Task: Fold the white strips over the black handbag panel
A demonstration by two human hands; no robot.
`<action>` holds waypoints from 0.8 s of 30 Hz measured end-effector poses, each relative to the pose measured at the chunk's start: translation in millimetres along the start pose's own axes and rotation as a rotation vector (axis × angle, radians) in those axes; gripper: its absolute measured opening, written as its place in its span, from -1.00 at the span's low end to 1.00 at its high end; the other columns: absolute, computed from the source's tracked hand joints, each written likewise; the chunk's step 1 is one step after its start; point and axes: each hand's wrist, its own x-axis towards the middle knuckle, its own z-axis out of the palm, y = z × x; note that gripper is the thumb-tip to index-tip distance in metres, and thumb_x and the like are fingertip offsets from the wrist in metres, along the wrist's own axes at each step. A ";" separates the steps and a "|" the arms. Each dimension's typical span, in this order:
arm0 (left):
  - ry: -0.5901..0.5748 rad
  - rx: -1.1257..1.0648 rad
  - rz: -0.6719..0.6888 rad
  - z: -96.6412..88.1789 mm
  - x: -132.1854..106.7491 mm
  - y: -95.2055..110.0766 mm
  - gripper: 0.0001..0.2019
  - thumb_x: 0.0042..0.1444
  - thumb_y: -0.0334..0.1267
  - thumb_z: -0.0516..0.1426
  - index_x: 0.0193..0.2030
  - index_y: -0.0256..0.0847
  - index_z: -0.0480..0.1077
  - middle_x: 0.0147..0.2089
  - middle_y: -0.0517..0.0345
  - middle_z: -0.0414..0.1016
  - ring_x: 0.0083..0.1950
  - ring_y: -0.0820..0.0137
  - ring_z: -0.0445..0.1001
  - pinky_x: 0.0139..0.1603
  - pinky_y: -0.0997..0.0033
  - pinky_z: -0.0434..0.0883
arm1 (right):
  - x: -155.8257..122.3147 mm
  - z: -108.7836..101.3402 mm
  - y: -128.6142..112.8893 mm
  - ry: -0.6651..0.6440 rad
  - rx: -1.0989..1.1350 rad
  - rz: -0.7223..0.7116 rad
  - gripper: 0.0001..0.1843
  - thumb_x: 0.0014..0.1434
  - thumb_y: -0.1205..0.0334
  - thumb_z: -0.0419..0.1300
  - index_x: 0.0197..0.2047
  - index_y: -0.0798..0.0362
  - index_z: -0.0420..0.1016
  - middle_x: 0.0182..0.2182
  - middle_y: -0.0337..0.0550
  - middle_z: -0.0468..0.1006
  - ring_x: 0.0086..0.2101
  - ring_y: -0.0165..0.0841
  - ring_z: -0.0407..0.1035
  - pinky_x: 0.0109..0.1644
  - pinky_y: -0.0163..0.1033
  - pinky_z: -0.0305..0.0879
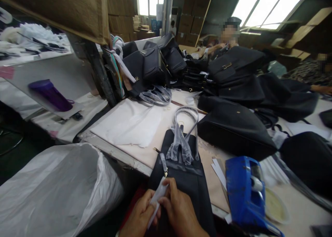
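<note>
My left hand (140,214) and my right hand (178,211) meet at the bottom edge, both pinching a small white strip of paper or film (158,197). Beneath them lies a black handbag (181,174) hanging over the table's front edge, its handles (183,126) wrapped in clear plastic. A plastic-wrapped zipper pull (163,162) dangles just above the strip. Both hands have their fingers closed on the strip.
A blue tape dispenser (245,192) stands right of my hands, white paper strips (218,171) beside it. A pile of black handbags (233,92) covers the table's far side. White sheets (129,124) lie left. A big white sack (52,192) sits below. Two people sit opposite.
</note>
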 end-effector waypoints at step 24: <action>0.233 -0.251 -0.152 1.8 1.8 7.4 -0.52 0.02 0.23 0.13 -0.39 -0.23 0.37 -0.69 0.27 0.29 -0.71 0.53 0.18 -0.68 0.53 0.19 | 13.2 -5.7 0.0 -0.106 0.177 -0.166 -0.59 0.21 0.39 0.10 0.11 -0.09 0.31 -0.29 -0.27 0.59 -0.28 -0.37 0.51 -0.21 -0.40 0.31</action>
